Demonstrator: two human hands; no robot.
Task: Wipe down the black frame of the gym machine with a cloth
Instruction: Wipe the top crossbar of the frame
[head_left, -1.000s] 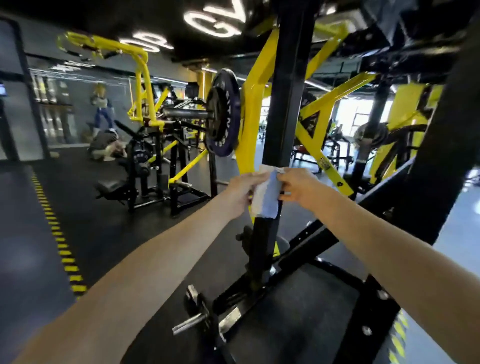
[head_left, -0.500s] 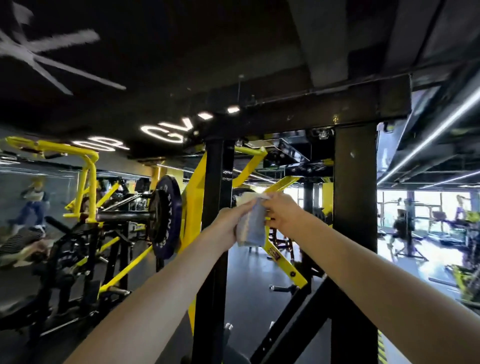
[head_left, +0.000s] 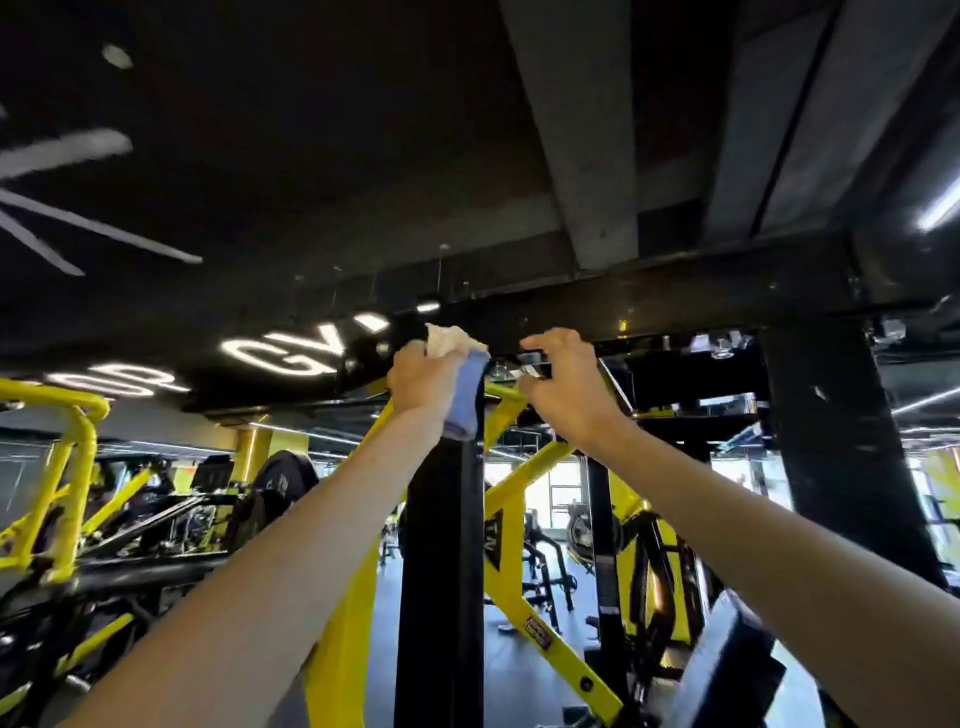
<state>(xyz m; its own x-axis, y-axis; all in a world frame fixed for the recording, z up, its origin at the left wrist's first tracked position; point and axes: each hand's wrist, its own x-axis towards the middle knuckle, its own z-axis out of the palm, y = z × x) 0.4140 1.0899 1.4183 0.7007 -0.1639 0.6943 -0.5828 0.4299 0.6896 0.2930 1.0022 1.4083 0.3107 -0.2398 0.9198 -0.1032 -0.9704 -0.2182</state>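
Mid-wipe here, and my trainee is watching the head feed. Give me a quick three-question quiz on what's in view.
1. True or false: the right grip holds the cloth.
2. Where on the black upright is the cloth? A) at its base B) halfway up C) at its top, just under the crossbeam
3. Fill in: the slanted arms behind the upright are coloured ____.

Key: 1 false, the left grip holds it; 2 C; 3 yellow.
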